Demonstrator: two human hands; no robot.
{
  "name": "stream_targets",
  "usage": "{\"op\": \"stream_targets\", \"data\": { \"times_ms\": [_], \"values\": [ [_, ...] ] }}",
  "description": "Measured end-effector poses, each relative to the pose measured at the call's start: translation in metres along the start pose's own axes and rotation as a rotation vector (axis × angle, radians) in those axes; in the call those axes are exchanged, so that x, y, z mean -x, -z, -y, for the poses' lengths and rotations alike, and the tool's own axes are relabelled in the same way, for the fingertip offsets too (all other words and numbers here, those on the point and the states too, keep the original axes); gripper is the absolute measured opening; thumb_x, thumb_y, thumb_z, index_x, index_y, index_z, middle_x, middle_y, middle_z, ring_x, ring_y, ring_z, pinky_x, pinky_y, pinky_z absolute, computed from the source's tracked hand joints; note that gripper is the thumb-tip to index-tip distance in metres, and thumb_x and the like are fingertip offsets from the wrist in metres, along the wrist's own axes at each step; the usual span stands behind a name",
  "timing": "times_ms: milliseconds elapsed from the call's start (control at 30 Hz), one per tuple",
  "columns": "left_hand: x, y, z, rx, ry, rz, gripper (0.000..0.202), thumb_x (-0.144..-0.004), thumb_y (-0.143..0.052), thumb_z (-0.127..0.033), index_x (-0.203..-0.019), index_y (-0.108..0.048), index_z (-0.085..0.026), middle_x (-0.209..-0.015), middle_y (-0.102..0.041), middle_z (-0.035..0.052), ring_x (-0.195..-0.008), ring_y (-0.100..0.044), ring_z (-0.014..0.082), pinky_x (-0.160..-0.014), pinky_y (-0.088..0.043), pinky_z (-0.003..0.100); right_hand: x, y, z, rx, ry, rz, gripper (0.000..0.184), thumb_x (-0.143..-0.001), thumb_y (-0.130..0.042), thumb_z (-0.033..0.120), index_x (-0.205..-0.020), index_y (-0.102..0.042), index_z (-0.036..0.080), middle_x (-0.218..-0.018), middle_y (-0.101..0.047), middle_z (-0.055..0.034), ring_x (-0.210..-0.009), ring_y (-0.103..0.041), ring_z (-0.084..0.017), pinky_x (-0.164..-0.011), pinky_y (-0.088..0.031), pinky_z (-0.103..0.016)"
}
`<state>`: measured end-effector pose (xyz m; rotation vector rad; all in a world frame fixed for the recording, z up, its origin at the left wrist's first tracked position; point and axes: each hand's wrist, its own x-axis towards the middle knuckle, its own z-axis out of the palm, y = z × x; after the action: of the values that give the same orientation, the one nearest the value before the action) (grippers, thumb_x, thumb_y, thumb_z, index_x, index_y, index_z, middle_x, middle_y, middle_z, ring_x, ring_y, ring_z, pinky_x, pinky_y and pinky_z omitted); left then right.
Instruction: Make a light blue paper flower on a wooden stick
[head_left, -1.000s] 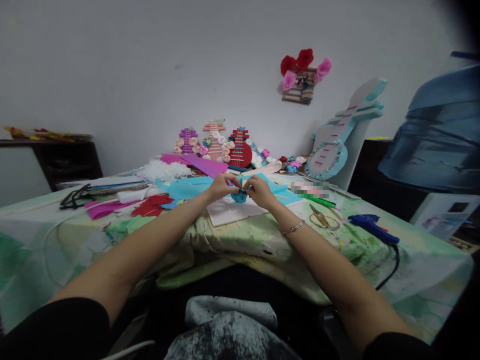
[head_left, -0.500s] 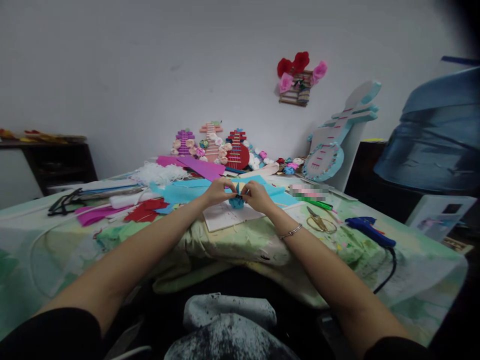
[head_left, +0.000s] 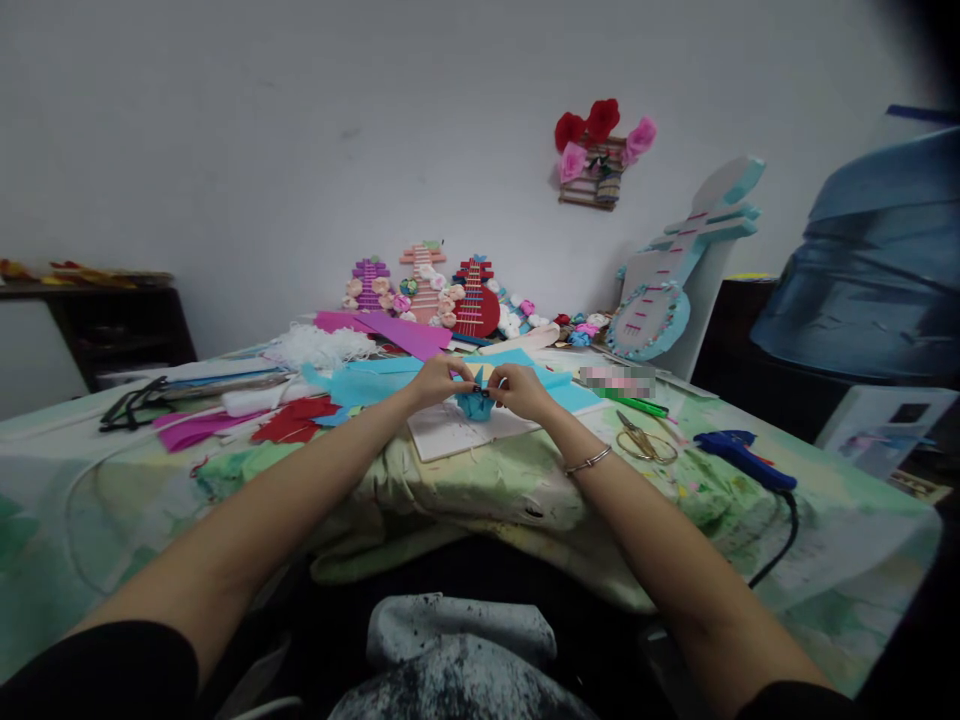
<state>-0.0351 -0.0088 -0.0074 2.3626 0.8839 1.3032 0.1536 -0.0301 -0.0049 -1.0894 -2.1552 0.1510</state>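
Note:
A small blue crepe paper flower point(head_left: 474, 408) is held over a white board point(head_left: 450, 440) near the table's front edge. My left hand point(head_left: 441, 382) pinches its upper part from the left, thumb and fingertips together. From the right, my right hand point(head_left: 519, 388) pinches the same paper, its fingertips close to those of the left. A pointed blue tip stands up between the fingers. Just behind the hands lie bright blue paper sheets point(head_left: 514, 360). The exact folds under the fingertips are hidden.
Gold-handled scissors point(head_left: 645, 440), a blue glue gun point(head_left: 742, 460) with a black cord and a green pen point(head_left: 649, 408) lie to the right. Red paper pieces point(head_left: 295, 420) and magenta paper point(head_left: 199, 430) lie left. Decorated lute-shaped crafts point(head_left: 474, 300) stand at the back.
Both hands stay pinched on the blue paper, with the fingertips shifted slightly. More of the flower's ruffled edge shows below them. The view has moved a little.

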Motion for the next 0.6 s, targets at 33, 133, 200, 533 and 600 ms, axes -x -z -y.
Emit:
{"op": "stream_targets", "data": {
  "times_ms": [33,133,200,533,600],
  "values": [
    [-0.0002,-0.0003,0.0005,0.015,0.004,-0.006,0.016,-0.059,-0.073,-0.030,-0.059,-0.069,-0.015,-0.065,-0.067,0.0057,-0.063,-0.057,0.0160,-0.061,-0.039,0.024,0.0003,0.0003,0.0000,0.001,-0.005,-0.002,0.009,-0.071,-0.061,0.011,-0.063,-0.059,0.015,-0.050,-0.058,0.0030,-0.051,-0.057,-0.010,-0.056,-0.039,-0.020],
    [-0.0008,-0.0006,0.0027,0.035,0.003,-0.003,0.015,-0.059,-0.073,-0.029,-0.059,-0.069,-0.015,-0.065,-0.067,0.0059,-0.063,-0.057,0.0158,-0.061,-0.039,0.024,0.0012,0.0010,0.0006,0.005,-0.008,0.003,0.008,-0.071,-0.061,0.011,-0.065,-0.059,0.015,-0.050,-0.057,0.0037,-0.051,-0.056,-0.009,-0.056,-0.039,-0.020],
    [-0.0010,-0.0004,0.0041,0.023,-0.005,0.002,0.015,-0.059,-0.073,-0.029,-0.060,-0.070,-0.014,-0.066,-0.068,0.0060,-0.064,-0.058,0.0158,-0.061,-0.039,0.024,0.0015,0.0013,0.0009,0.009,-0.009,0.014,0.007,-0.071,-0.062,0.011,-0.066,-0.059,0.015,-0.051,-0.057,0.0040,-0.050,-0.055,-0.008,-0.057,-0.039,-0.020],
    [0.0004,-0.0028,0.0021,0.013,0.056,0.010,0.013,-0.059,-0.071,-0.025,-0.062,-0.069,-0.013,-0.064,-0.067,0.0056,-0.062,-0.058,0.0149,-0.056,-0.039,0.021,0.0003,-0.0007,-0.0002,0.055,0.020,-0.003,0.007,-0.071,-0.061,0.010,-0.067,-0.059,0.015,-0.058,-0.058,0.0033,-0.053,-0.052,-0.008,-0.061,-0.037,-0.021],
    [0.0002,-0.0030,0.0014,0.015,0.053,0.016,0.013,-0.059,-0.071,-0.025,-0.062,-0.069,-0.013,-0.065,-0.067,0.0055,-0.063,-0.059,0.0152,-0.056,-0.040,0.021,0.0002,-0.0008,-0.0005,0.063,0.024,-0.006,0.007,-0.071,-0.062,0.010,-0.067,-0.059,0.015,-0.057,-0.056,0.0037,-0.054,-0.051,-0.008,-0.061,-0.036,-0.021]
  ]
}}
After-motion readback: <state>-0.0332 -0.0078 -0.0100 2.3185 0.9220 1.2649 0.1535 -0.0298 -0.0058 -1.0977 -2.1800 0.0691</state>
